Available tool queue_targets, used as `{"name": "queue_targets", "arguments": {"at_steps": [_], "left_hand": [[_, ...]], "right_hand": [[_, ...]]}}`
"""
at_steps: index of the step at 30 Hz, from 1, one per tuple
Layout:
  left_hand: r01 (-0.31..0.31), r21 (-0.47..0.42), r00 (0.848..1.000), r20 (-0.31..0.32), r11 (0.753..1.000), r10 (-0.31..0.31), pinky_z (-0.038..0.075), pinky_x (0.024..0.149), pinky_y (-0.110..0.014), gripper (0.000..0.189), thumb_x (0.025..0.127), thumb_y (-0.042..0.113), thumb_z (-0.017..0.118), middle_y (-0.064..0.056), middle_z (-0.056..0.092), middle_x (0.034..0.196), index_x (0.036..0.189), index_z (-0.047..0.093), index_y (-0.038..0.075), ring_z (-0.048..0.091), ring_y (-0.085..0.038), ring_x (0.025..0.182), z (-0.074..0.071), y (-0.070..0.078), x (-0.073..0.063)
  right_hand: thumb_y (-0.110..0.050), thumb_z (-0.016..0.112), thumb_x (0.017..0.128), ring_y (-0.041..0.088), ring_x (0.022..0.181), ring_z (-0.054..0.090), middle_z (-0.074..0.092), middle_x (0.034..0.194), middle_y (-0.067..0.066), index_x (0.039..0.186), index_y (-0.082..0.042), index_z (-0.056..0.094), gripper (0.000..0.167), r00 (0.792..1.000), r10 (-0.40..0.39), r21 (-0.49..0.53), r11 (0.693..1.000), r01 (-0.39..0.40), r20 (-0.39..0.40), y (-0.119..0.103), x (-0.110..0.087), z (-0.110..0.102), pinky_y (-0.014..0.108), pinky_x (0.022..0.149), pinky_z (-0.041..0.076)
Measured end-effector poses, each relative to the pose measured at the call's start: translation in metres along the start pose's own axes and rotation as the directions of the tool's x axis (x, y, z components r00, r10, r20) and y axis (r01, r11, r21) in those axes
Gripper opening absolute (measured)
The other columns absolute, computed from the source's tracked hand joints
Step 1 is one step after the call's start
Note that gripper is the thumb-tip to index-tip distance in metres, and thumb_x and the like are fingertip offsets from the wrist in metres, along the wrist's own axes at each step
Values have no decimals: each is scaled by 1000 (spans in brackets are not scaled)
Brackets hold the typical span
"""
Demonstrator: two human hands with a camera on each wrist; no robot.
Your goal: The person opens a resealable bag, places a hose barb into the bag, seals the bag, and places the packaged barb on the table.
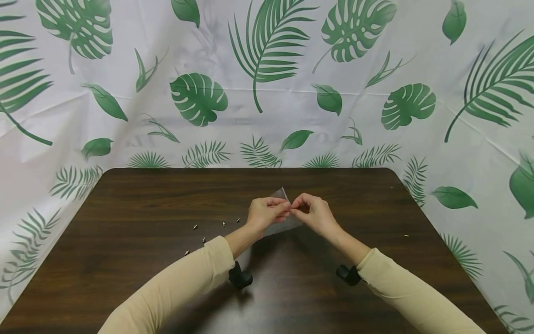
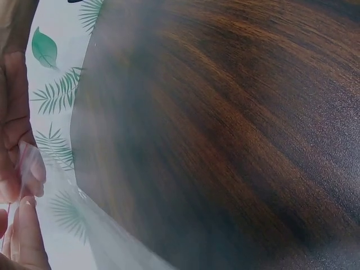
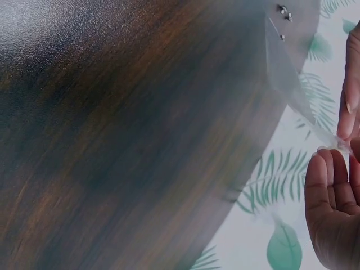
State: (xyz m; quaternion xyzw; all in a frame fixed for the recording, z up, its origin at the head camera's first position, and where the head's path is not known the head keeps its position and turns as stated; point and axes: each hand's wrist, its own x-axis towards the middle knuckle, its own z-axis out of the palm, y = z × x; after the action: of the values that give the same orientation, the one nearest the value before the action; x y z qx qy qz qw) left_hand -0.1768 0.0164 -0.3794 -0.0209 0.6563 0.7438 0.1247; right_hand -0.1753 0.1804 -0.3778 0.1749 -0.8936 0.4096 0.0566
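Both hands hold a clear plastic zip bag (image 1: 284, 226) above the middle of the table. My left hand (image 1: 264, 214) pinches its upper edge between thumb and fingers. Close beside it, my right hand (image 1: 316, 214) pinches the same edge, fingertips almost meeting the left ones. A thin red line runs along the bag's edge (image 2: 25, 160) in the left wrist view. In the right wrist view the see-through bag (image 3: 283, 67) hangs slanting away from the fingers. Nothing shows inside the visible part of the bag.
Several small metal pieces (image 1: 195, 227) lie scattered on the dark wood table (image 1: 146, 199), left of the hands. A tiny yellow bit (image 1: 406, 235) lies at the right. Black wrist mounts (image 1: 240, 277) hang under both sleeves. A leaf-print sheet (image 1: 250, 125) hangs behind the table.
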Motion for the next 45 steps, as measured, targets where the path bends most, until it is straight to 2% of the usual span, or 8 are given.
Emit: {"name": "queue_targets", "arguments": {"at_steps": [8,20,26,30,35,39,45], "left_hand": [[-6,56,1000,3,998,6,56,66,-27,21,87,10,66,-19,71,90,101,68,-7,69,-13,68,-1,1,-1],[4,104,1000,-19,995,-2,56,63,-26,16,87,8,66,-17,71,85,95,69,-6,66,-10,63,0,1,0],[10,88,1000,-20,996,-8,55,63,-26,15,87,5,65,-17,71,85,96,68,-7,68,-12,66,0,-1,0],[-9,82,1000,-16,997,10,55,62,-25,16,88,5,64,-18,71,84,97,67,-8,68,-12,65,0,-3,1],[-3,59,1000,-16,998,4,55,60,-22,16,89,6,64,-16,71,80,97,66,-7,67,-10,62,-1,-4,1],[2,43,1000,-21,999,-1,54,60,-22,14,87,4,64,-13,70,79,97,66,-6,66,-8,61,0,-5,0],[-16,51,1000,2,999,15,55,63,-25,16,84,-1,65,-14,71,82,98,64,-8,64,-8,62,2,-10,-1]], "right_hand": [[-4,71,81,14,73,63,68,81,7,84,-5,64,8,1000,7,32,999,-8,30,-1,0,1,22,62,51],[-6,73,81,12,69,61,67,81,7,86,-4,64,10,998,3,59,998,-7,65,1,-3,2,21,59,49],[-4,66,87,10,66,57,66,80,10,88,1,64,6,989,109,161,979,-124,103,3,-3,1,23,59,51],[-1,62,89,9,70,61,65,82,12,91,8,62,9,971,180,250,944,-215,158,5,-2,1,29,66,56],[1,61,89,11,74,63,64,84,13,94,10,60,11,950,213,305,911,-279,230,7,-2,0,28,68,56],[1,62,88,11,73,61,63,82,11,91,9,59,9,947,199,289,918,-270,252,6,-3,-1,28,68,56],[2,63,87,13,71,61,63,79,12,88,8,60,6,961,160,223,952,-211,227,3,-2,0,27,66,56]]}}
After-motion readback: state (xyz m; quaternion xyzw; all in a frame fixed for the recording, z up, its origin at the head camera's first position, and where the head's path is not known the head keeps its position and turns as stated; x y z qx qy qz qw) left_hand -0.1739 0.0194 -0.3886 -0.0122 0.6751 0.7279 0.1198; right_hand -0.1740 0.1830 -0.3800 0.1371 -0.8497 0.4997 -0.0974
